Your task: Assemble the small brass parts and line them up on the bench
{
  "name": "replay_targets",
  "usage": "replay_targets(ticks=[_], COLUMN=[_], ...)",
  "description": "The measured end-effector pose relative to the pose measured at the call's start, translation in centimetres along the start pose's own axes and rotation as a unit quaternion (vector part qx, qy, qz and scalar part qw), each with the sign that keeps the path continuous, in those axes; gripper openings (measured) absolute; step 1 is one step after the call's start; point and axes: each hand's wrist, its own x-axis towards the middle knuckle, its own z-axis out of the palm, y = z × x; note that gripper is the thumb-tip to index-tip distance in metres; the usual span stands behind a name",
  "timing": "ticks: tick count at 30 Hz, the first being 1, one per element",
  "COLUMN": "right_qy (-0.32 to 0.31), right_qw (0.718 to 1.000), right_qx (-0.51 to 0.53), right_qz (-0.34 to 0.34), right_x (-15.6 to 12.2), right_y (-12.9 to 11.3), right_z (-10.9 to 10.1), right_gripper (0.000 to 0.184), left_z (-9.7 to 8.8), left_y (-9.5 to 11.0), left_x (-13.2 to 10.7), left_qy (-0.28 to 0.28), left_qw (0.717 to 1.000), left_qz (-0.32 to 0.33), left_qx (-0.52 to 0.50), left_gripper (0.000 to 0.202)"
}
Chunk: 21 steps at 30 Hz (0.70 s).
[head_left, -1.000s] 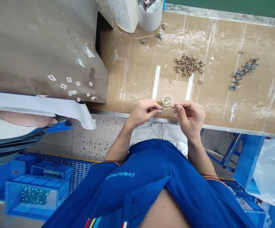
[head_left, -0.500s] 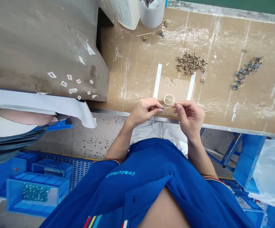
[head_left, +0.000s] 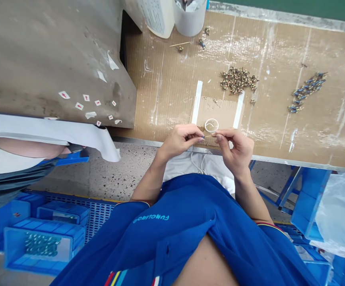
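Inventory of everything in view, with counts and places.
brass fittings: many, brass, loose pile on the cardboard bench top
blue-tipped parts: many, blue and brass, row at right of bench
clear ring: one, clear, on bench between the hands and the fittings
white tape strips: two, white, on bench either side of the ring
white cup: one, white, far bench edge
grey cabinet: one, grey, left, with small stickers
blue crates: several, blue, lower left
plastic bag: one, clear, right
co-worker's arm: one, far left
left hand: one, pinching a small blue-tipped part
right hand: one, holding a thin stick
blue shirt: one, blue, bottom of view
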Motion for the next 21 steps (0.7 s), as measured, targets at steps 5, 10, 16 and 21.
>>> replay_targets(ticks=[5,10,16,21], right_qy=[0.004,0.026,0.06,0.004], right_qw=[1.0,0.999,0.997,0.996], right_qx=[-0.016,0.015,-0.038,-0.087], right_qz=[-0.008,-0.011,0.009,0.007], right_x=[-0.1,0.1,1.2,1.2], right_y=[-0.1,0.2,1.2,1.9], right_z=[0.4,0.0,-0.4,0.4], right_gripper=[0.013,0.009,0.018,0.017], left_z=[0.1,0.1,0.1,0.1], left_y=[0.0,-0.2,-0.2,-0.4], left_x=[-0.1,-0.1,-0.2,-0.3], left_qy=[0.004,0.006,0.008,0.014], left_qw=[1.0,0.999,0.996,0.994], left_qz=[-0.006,-0.012,-0.039,-0.05], left_qx=[-0.007,-0.033,-0.078,-0.096], left_gripper=[0.013,0.012,0.01,0.01])
